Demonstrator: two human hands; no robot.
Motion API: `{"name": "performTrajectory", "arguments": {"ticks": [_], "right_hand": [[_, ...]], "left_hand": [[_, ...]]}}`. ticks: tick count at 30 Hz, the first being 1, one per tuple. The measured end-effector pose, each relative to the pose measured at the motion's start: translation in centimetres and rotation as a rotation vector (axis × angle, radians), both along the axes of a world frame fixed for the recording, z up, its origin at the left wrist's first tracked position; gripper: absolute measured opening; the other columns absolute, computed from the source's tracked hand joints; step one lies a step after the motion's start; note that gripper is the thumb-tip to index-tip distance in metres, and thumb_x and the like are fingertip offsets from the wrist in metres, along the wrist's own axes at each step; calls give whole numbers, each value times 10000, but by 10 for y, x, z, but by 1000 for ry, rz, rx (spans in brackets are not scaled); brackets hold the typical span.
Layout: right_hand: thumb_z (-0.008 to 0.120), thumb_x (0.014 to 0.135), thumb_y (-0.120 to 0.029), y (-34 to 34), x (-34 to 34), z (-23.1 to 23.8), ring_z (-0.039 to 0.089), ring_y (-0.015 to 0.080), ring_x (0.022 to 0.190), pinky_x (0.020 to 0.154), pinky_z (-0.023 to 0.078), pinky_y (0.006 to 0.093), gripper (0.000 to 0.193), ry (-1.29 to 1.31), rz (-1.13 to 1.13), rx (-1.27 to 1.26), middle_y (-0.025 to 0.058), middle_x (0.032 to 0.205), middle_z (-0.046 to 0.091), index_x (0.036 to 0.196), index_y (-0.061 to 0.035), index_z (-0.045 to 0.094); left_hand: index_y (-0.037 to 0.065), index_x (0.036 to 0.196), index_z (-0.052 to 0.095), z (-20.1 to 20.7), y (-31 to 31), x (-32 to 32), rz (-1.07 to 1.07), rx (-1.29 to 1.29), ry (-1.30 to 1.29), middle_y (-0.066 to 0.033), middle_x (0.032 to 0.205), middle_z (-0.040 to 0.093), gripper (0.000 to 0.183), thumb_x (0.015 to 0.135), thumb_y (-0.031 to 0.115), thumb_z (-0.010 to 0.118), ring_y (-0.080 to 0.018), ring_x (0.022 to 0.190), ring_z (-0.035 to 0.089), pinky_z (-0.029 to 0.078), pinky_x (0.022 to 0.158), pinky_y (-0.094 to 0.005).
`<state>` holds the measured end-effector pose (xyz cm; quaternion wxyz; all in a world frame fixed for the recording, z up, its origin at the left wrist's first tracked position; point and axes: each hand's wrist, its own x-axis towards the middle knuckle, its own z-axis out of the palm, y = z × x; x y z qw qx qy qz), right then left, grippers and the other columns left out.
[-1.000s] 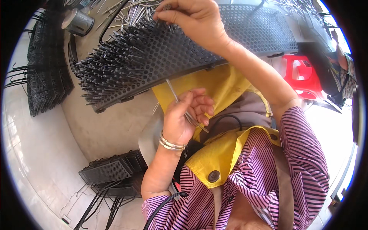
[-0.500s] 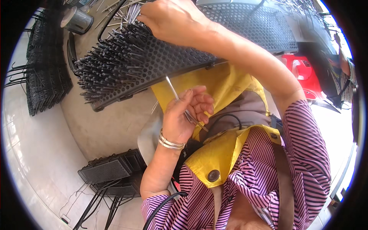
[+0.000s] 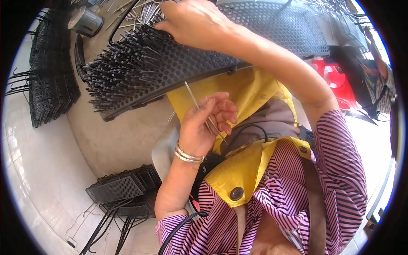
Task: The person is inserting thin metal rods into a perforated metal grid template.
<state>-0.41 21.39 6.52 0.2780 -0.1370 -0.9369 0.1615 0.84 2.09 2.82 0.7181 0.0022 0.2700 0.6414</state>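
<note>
My left hand (image 3: 202, 124), palm up with curled fingers, holds a few thin metal rods (image 3: 191, 94) under the thumb. It is in front of the yellow apron, below the near edge of a black perforated board (image 3: 199, 63). Dark thin pins (image 3: 123, 68) stand densely in the holes of the board's left part. My right hand (image 3: 193, 21) reaches over the board's far side, where the pins border on the bare holes. Its thumb and forefinger are bent inward; what lies between the fingertips is hidden.
Loose silvery rods (image 3: 148, 15) lie beyond the board, near a grey metal can (image 3: 86, 21). Stacked black racks (image 3: 49, 72) stand at the left, with more black perforated trays (image 3: 123, 189) lower down. A red plastic object (image 3: 335, 83) is at the right.
My right hand has shifted slightly to the right over the board. The left hand stays almost in place, and the rods in it have moved a little.
</note>
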Motion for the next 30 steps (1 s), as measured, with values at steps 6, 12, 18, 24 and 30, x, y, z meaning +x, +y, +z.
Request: {"name": "performTrajectory", "arguments": {"ticks": [6, 12, 18, 24, 30], "right_hand": [[620, 765, -179, -34, 54, 8, 554, 249, 477, 472, 436, 310, 205, -101, 133, -378, 163, 555, 536, 781, 18, 567], [612, 732, -123, -50, 72, 9, 538, 174, 500, 501, 440, 287, 183, -229, 244, -740, 117, 583, 569, 819, 28, 558], [598, 656, -42, -62, 84, 13, 586, 220, 565, 531, 455, 313, 152, -230, 172, -948, 151, 608, 576, 766, 59, 569], [629, 735, -41, -45, 89, 12, 567, 61, 583, 503, 447, 173, 172, -131, 14, -1221, 36, 710, 619, 894, 11, 593], [605, 720, -26, -7, 79, 16, 562, 133, 523, 467, 436, 259, 103, 364, -222, -886, 71, 620, 588, 799, 28, 565]], "left_hand": [[-48, 1108, 464, 2, -1, -1, -2, 32, -1, -192, 930, 568, 325, 898, 189, 394, -247, 753, 589, 489, 536, -270], [-45, 1030, 487, 7, 1, 1, -84, 64, 85, -178, 932, 587, 294, 884, 204, 429, -232, 754, 598, 490, 548, -275], [-44, 1011, 491, 5, 2, 1, -126, 67, 113, -177, 925, 587, 287, 881, 206, 436, -232, 746, 599, 491, 546, -273], [-61, 1065, 477, 6, 3, 1, -116, 63, 115, -188, 924, 579, 316, 877, 191, 443, -241, 753, 596, 496, 535, -271], [-52, 1116, 464, 0, 1, 0, -89, 64, 83, -192, 947, 570, 328, 884, 178, 427, -241, 782, 587, 497, 582, -279]]}}
